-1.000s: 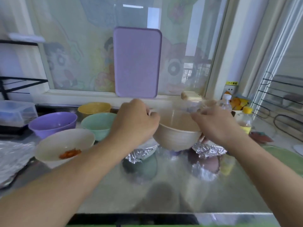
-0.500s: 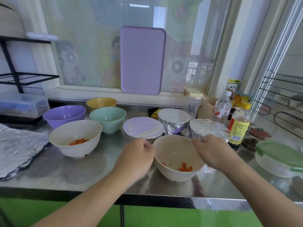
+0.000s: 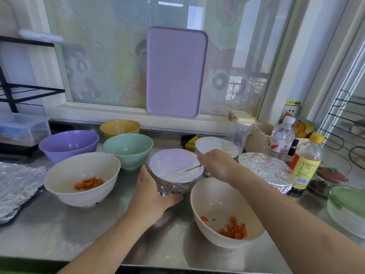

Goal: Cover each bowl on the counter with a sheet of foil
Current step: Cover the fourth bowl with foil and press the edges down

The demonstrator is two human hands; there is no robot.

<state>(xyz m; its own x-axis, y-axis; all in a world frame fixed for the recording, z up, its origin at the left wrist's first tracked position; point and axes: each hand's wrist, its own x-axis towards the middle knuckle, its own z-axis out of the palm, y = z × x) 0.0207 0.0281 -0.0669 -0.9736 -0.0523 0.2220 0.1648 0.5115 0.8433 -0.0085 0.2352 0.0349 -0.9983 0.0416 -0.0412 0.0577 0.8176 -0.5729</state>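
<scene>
A foil-covered bowl [image 3: 175, 167] stands mid-counter. My left hand [image 3: 152, 192] grips its lower left side, thumb up the wall and fingers under it. My right hand [image 3: 217, 165] holds its right rim with curled fingers. Two more foil-covered bowls [image 3: 216, 145] [image 3: 264, 167] stand behind and to the right. An uncovered cream bowl [image 3: 217, 202] with carrot pieces sits at the front under my right forearm. Another cream bowl with carrot [image 3: 79, 173] is at the left. Empty green [image 3: 128, 149], purple [image 3: 67, 143] and yellow [image 3: 120, 126] bowls stand behind it. Loose foil sheets [image 3: 15, 182] lie at the far left.
A water bottle [image 3: 281, 139] and a sauce bottle [image 3: 306, 165] stand at the right, with a green-lidded container [image 3: 347, 202] nearer the front. A purple cutting board [image 3: 175, 72] leans on the window. The steel counter's front edge [image 3: 158, 264] runs along the bottom.
Both hands set the raised cream bowl with carrot down at the counter's front, let it go, and moved back onto the foil-covered bowl in the middle.
</scene>
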